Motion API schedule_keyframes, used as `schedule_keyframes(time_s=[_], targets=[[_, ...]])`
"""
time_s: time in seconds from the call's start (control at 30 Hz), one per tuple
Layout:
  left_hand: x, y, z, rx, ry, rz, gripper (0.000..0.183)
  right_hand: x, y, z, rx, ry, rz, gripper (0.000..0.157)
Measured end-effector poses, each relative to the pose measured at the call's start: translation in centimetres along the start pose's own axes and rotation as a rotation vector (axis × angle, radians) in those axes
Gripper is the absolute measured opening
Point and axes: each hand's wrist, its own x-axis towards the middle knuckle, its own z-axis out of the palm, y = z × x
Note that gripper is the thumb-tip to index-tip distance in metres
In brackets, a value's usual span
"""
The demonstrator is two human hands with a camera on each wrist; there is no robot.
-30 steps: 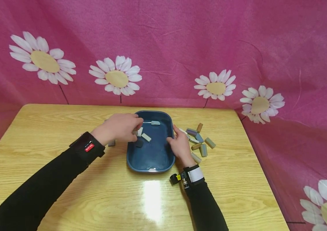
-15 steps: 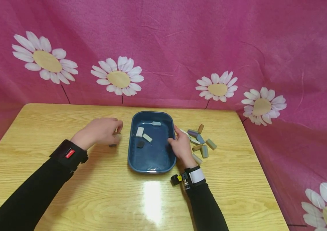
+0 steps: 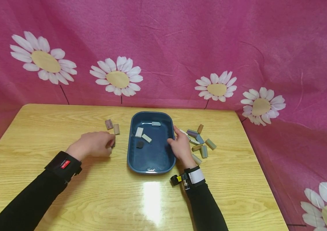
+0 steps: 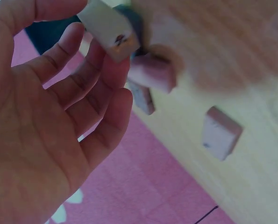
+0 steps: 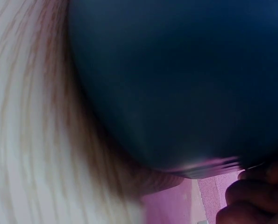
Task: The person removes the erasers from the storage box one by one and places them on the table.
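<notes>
My left hand (image 3: 94,144) is low over the table, left of the blue tray (image 3: 152,165). In the left wrist view, its thumb and fingertips pinch a small pale block (image 4: 108,30) with a dark mark on one face. A purplish block (image 3: 109,124) and a tan block (image 3: 116,129) lie just beyond that hand. My right hand (image 3: 180,148) grips the tray's right rim, thumb on the inner side and fingers outside. Inside the tray lie a white block (image 3: 139,132), a pale block (image 3: 146,138), a light grey block (image 3: 156,124) and a dark block (image 3: 139,145).
Several loose blocks (image 3: 204,151) in grey, tan and brown lie in a group right of the tray, close to the right hand. The wooden table (image 3: 94,192) ends at the back against a pink flowered cloth (image 3: 166,48).
My left hand has moved left from over the tray, then slightly nearer, down to the table, uncovering two blocks beyond it. The right hand stays on the rim.
</notes>
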Motion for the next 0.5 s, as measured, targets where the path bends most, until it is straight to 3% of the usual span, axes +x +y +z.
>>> schedule_keyframes(time_s=[0.1,0.3,0.5], targets=[[-0.3,-0.2,0.8,0.006,-0.01,-0.027,0.021,0.0,-0.1,0.0,-0.01,0.001,-0.009,0.069],[-0.7,-0.3,1.7,0.007,0.025,-0.006,0.027,0.0,0.0,0.0,-0.007,-0.004,-0.001,0.069],[-0.6,-0.6,1.0,-0.007,0.017,-0.01,0.023,0.1,0.1,0.0,-0.008,-0.006,-0.003,0.069]])
